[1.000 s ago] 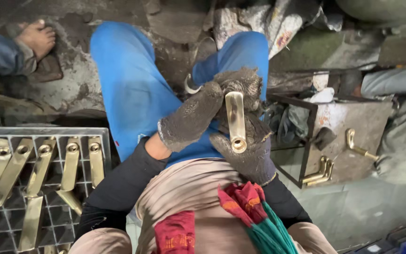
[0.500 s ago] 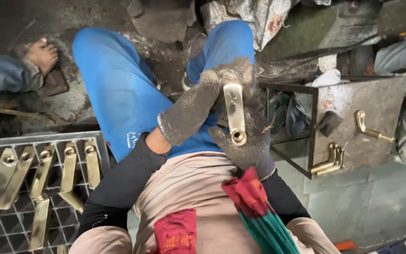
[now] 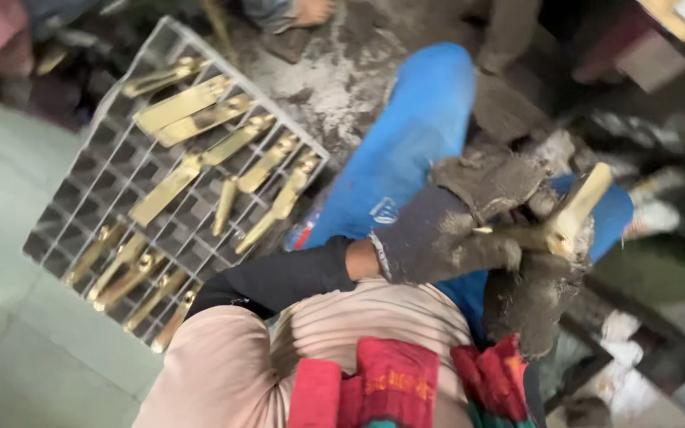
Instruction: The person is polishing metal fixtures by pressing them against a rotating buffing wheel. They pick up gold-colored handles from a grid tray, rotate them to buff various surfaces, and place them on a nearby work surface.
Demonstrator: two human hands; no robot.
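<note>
Brass is the material of the piece in the middle of the work: a long, flat brass handle (image 3: 572, 214) with a pale golden colour, which stands tilted over the blue trouser knee (image 3: 414, 150) of the person. Both hands wear grey, dirty work gloves. The left hand (image 3: 445, 242) comes from the black sleeve (image 3: 279, 277) and lies across the lower end of the brass handle; its fingers (image 3: 501, 254) are curled closed around that end. The right hand (image 3: 533, 297) is under the brass handle and partly behind the left hand; its fingers seem to wrap the piece from below, but the picture is blurred there and I cannot tell how tightly they close. The upper end of the brass handle is free and points up and away from the knee.

To the left of the knee, a grey wire grid tray (image 3: 81, 198) lies on the floor. Many similar brass pieces (image 3: 192, 107) rest on it in rows, well apart from the hands. Beyond the tray, at the top edge, a bare foot of another person (image 3: 311, 11) is visible on the dirty ground.
</note>
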